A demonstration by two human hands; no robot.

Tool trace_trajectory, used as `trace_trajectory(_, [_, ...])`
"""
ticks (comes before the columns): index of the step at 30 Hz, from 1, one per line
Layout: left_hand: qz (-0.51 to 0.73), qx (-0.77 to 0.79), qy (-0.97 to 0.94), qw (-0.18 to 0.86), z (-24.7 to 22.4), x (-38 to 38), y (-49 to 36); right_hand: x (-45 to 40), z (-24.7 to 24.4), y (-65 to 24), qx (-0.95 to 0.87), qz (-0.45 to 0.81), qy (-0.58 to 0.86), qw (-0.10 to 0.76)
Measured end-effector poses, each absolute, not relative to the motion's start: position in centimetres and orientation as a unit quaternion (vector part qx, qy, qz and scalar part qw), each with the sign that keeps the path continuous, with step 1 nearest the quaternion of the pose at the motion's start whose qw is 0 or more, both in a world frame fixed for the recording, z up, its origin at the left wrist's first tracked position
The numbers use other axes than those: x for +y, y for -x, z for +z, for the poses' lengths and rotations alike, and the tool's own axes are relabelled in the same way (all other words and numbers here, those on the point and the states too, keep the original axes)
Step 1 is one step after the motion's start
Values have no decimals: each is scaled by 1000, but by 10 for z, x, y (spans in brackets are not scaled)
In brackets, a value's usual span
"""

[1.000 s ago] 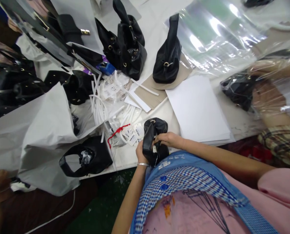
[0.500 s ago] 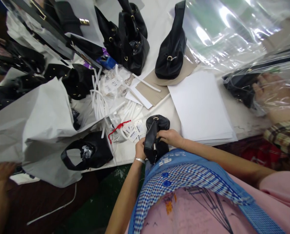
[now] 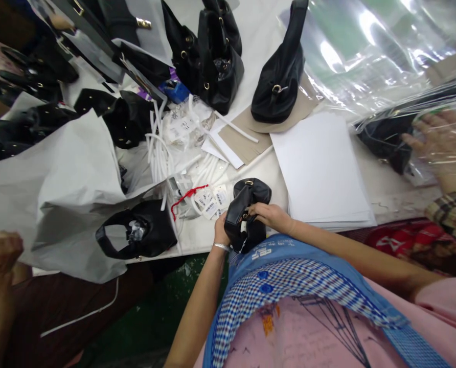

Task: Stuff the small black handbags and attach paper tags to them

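A small black handbag [image 3: 255, 191] with gold-coloured rings is held upright against my apron at the table's front edge. My left hand [image 3: 222, 231], a silver bracelet at its wrist, grips the bag's left side; its fingertips are partly hidden behind the bag. On the other side, my right hand [image 3: 271, 216] pinches the bag near its opening, by a gold-coloured ring. Just left of the bag lie white barcode tags [image 3: 212, 202] and a red cord [image 3: 189, 193].
Another black handbag [image 3: 157, 230] lies to the left by grey-white sheeting [image 3: 74, 168]. White tubes [image 3: 159, 148] and a white paper stack [image 3: 322, 174] are on the table. Several black bags [image 3: 222, 76] stand behind. At right, a co-worker's hand [image 3: 438, 133] is under clear plastic.
My fingers have shifted slightly on the handbag, and a ring and pale patch now show at its opening. At far left, a co-worker's hand has risen and closed. The view has shifted slightly.
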State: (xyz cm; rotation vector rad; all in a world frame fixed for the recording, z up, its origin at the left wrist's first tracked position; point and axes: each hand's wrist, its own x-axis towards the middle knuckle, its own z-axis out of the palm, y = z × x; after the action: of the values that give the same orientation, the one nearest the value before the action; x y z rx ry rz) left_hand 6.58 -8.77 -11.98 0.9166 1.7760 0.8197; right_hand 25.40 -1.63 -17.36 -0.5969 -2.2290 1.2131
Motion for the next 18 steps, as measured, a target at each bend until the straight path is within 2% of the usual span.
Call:
trace_trajectory(11, [353,720,-351,484,-116,-90,-69,-19,-168,-258,-828,445,167,298])
trace_trajectory(18, [346,734,-337,477,-117,-89,-69,-22,-169,-264,-819,464,176,290])
